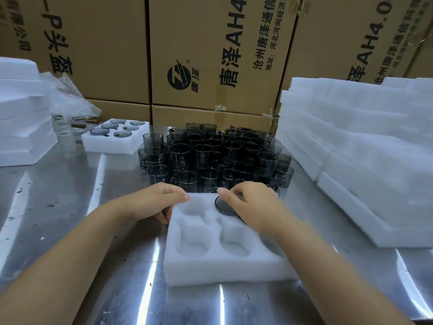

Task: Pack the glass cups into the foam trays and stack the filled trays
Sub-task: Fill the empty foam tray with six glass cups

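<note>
Head view: right hand (248, 202) curled over a dark glass cup (225, 208), holding it from above at a far pocket of the near foam tray (210, 270); cup looks partly seated. Left hand (159, 200) grips the tray's far-left corner, thumb on top, fingers round the edge, steadying it. Three other pockets visible, all without cups; right side of the tray is hidden by the arm.

Just beyond the tray: loose cups (210, 156), a big cluster on the bench (70, 207). Far left: one filled tray (112, 144), six cups in. Right: empty trays (363, 148) piled high. Foam stack (18, 125) at far left, can't tell if packed.

Progress, judged: early. First cup of this tray is going in, dozens remain unpacked, and the filled tray lies apart, not on a stack.
</note>
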